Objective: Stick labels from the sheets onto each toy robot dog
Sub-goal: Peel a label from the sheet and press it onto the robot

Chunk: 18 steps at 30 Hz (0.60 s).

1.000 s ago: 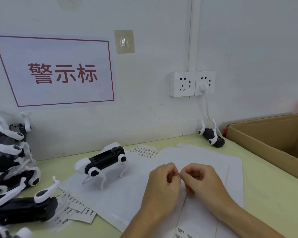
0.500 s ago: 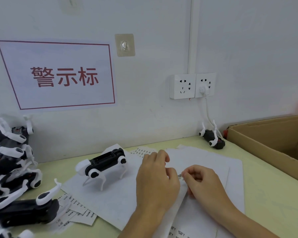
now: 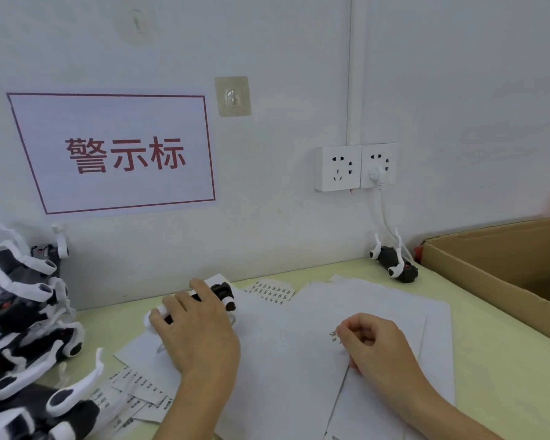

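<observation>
A black and white toy robot dog [image 3: 223, 293] stands on white backing sheets [image 3: 292, 350] at the middle of the green table. My left hand [image 3: 197, 331] lies over its back with the fingers curved round the body, hiding most of it. My right hand [image 3: 375, 347] is to the right, above the sheets, and pinches a small printed label [image 3: 333, 336] between thumb and forefinger. A sheet of small labels [image 3: 271, 291] lies behind the dog. More label sheets [image 3: 134, 392] lie at the lower left.
A pile of several robot dogs [image 3: 19, 312] fills the left edge. One dog [image 3: 394, 265] lies on its back near the wall, below the sockets [image 3: 356, 166] and a hanging cable. An open cardboard box [image 3: 489, 274] stands at the right.
My left hand left my right hand and moved left onto the standing dog. My right hand stayed over the sheets, with the label in its fingertips.
</observation>
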### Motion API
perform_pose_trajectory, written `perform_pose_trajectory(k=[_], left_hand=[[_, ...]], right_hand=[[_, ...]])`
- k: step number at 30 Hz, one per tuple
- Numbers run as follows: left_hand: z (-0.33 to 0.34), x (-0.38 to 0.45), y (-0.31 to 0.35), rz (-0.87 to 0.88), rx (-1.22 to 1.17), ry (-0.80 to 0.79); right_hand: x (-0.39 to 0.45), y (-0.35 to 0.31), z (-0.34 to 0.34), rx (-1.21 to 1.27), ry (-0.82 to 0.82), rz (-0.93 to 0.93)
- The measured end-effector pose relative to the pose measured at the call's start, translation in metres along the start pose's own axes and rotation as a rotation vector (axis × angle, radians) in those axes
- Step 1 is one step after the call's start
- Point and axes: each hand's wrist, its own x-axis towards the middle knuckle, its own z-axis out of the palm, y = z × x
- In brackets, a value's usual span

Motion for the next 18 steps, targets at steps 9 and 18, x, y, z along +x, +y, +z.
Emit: perform_pose_trajectory(k=[9, 18], left_hand=[[-0.027, 0.003, 0.004, 0.042, -0.092, -0.028], [-0.039, 0.004, 0.023, -0.021, -1.384, -0.672]], right_hand=[[0.0, 0.0, 0.0, -0.005, 0.003, 0.003], [0.002, 0.002, 0.0, -0.01, 0.012, 0.019]])
